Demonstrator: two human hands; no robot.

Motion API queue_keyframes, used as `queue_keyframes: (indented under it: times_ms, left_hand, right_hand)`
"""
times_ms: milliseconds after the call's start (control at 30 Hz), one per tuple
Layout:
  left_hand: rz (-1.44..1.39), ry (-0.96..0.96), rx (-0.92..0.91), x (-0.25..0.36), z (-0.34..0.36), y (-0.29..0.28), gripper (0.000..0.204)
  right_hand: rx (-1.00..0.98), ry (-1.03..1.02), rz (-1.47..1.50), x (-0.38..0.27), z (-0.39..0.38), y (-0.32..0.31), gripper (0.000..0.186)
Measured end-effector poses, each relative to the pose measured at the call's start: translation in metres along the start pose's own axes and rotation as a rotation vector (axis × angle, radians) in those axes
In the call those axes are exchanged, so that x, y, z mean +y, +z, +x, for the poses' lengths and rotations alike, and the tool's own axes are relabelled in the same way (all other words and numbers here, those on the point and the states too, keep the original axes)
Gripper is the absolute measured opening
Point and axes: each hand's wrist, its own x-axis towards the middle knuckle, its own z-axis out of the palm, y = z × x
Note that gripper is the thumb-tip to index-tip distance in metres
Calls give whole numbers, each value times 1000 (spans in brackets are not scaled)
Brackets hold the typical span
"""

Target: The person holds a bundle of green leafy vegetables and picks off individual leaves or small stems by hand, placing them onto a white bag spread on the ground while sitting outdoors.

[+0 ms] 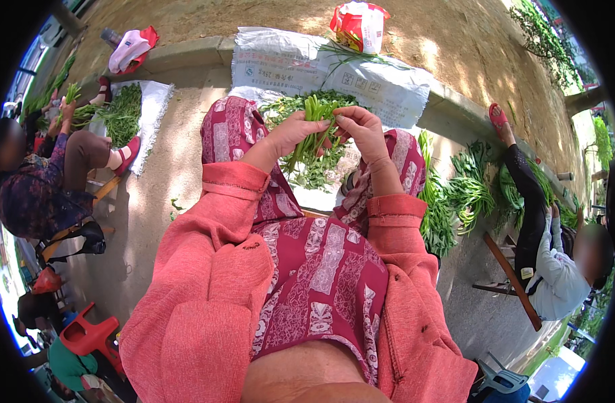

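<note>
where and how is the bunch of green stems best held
Probably around the middle, coming from the left, as the left hand does: the bunch of green stems is long and narrow, its ends sticking out past that grip both ways, and the right hand is at its upper right.

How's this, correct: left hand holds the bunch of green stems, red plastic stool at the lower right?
One thing's wrong: in the head view, the red plastic stool is at the lower left, not the lower right. The left hand does hold the bunch of green stems.
</note>
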Motion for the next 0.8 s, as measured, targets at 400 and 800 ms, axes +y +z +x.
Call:
queue_keyframes:
  times_ms: [400,800]
  left_hand:
    - [174,0,4,2,-4,-2,17]
    - [242,43,104,10,-10,-10,19]
  right_hand:
    - [147,-287,-466,14,2,0,15]
    - [136,-565,-1195,9,-7,9,10]
